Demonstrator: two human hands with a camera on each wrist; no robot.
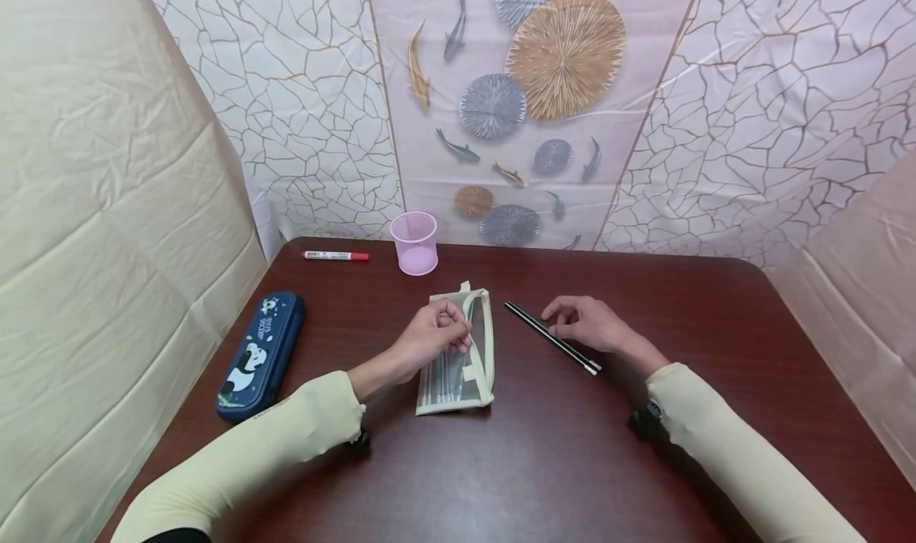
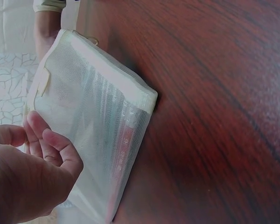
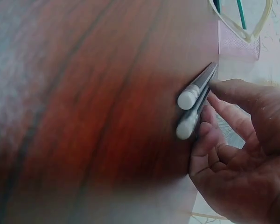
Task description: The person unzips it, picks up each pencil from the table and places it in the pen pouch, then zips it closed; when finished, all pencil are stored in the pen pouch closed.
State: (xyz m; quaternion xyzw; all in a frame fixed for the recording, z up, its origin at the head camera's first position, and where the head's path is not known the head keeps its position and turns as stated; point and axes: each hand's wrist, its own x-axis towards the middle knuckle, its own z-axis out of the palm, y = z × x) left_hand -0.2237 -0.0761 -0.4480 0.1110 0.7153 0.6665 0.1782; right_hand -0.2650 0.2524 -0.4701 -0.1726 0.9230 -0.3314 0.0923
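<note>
A see-through mesh pencil pouch (image 1: 451, 376) with cream trim lies in the middle of the table, its zipped side gaping. My left hand (image 1: 434, 336) pinches the edge of that opening between thumb and fingers. In the left wrist view, a red strip with pale marks (image 2: 123, 147) shows through the mesh pouch (image 2: 91, 98). Two dark pencils (image 1: 547, 335) with white eraser ends lie side by side to the right of the pouch. Beside them is my right hand (image 1: 590, 324), fingers loosely bent; in the right wrist view a fingertip is at the pencils (image 3: 196, 95), contact unclear.
A navy pencil case (image 1: 261, 356) with a panda picture lies at the left edge. At the back stand a pink mesh cup (image 1: 415, 245) and, left of it, a red-capped marker (image 1: 335, 256) lying flat. Patterned cloth hangs behind the brown table (image 1: 544, 463).
</note>
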